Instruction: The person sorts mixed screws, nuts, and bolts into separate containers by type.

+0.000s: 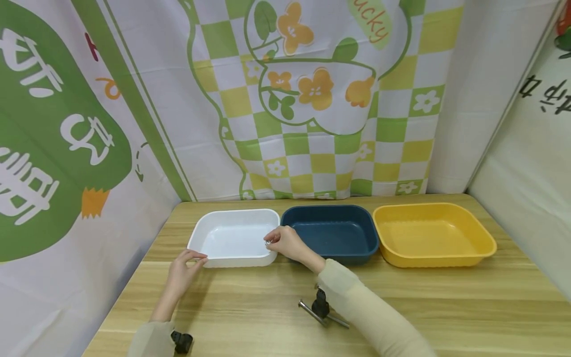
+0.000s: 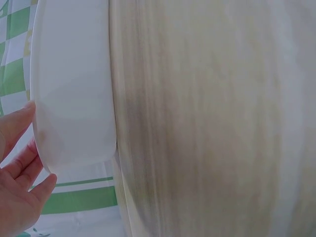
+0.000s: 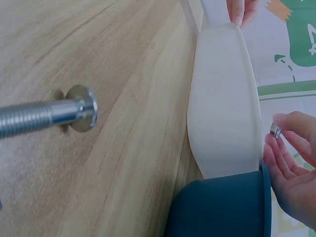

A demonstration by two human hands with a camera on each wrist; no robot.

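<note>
My right hand [image 1: 287, 243] pinches a small shiny metal nut [image 3: 275, 130] between thumb and fingertips. It is over the right end of the white tray [image 1: 236, 262], beside the dark blue tray [image 1: 330, 258]. With thumb and fingers at the rim, my left hand [image 1: 182, 272] holds the white tray's near left corner. In the left wrist view the fingers [image 2: 24, 160] reach behind that rim, partly hidden by the tray wall. A metal bolt [image 3: 44, 116] with a wide flat head lies on the wooden table, large in the right wrist view.
A yellow tray [image 1: 437, 261] stands right of the blue one, all three in a row at the back of the table [image 1: 250, 307]. Near my right sleeve lie a bolt [image 1: 311, 312] and a second metal rod [image 1: 339, 322]. Printed cloth [image 1: 312, 148] hangs behind.
</note>
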